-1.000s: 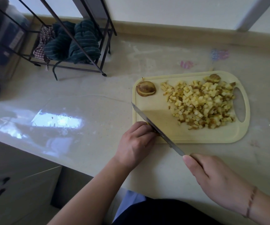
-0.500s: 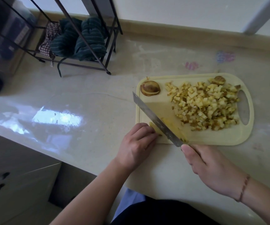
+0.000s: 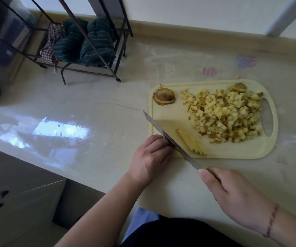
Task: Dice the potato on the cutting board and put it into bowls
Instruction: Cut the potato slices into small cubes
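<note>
Potato dice (image 3: pixel 223 114) heap on the cutting board's (image 3: pixel 232 150) right half, uncut strips (image 3: pixel 191 142) near its front edge beside the knife (image 3: pixel 170 139) the right hand (image 3: pixel 232 195) grips, left hand's (image 3: pixel 149 159) curled fingers steadying something I cannot make out.

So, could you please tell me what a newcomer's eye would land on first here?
Probably the heap of small yellow potato dice on the right half of the pale yellow plastic cutting board. Next, the long steel knife in the right hand, angled across the board's near-left corner, beside a fanned stack of potato sticks.
</note>
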`<state>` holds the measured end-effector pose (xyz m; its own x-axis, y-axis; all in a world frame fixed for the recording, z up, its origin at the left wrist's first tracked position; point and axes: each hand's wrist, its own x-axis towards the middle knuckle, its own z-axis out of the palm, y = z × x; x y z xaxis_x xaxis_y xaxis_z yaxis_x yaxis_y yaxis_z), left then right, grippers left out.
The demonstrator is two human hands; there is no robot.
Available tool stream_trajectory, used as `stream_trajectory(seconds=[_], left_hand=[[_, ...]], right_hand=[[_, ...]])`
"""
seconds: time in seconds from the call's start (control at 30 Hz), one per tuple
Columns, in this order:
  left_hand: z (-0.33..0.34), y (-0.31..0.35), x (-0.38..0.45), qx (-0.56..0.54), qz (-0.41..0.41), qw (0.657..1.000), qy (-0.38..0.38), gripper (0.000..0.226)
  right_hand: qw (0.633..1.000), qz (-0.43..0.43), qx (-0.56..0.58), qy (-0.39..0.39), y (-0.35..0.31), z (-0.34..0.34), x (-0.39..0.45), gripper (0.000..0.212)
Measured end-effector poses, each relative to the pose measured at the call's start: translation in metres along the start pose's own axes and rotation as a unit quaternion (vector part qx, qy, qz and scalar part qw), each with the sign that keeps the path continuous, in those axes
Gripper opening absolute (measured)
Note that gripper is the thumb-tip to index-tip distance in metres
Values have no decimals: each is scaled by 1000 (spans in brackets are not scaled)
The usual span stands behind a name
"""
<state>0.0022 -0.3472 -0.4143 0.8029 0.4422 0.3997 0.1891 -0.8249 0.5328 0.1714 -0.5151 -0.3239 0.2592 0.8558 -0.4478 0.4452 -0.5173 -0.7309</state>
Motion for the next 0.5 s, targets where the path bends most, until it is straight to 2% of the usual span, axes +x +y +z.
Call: stream_trajectory(seconds=[0.3, 0.5], left_hand=[[0, -3, 3, -8, -17, 1000, 14, 6], [1, -1, 3, 5, -16, 1000, 3, 6]], right_hand=[[999, -33, -8, 14, -3, 11, 28, 60], [998, 12, 61, 13, 1, 3, 20, 66]])
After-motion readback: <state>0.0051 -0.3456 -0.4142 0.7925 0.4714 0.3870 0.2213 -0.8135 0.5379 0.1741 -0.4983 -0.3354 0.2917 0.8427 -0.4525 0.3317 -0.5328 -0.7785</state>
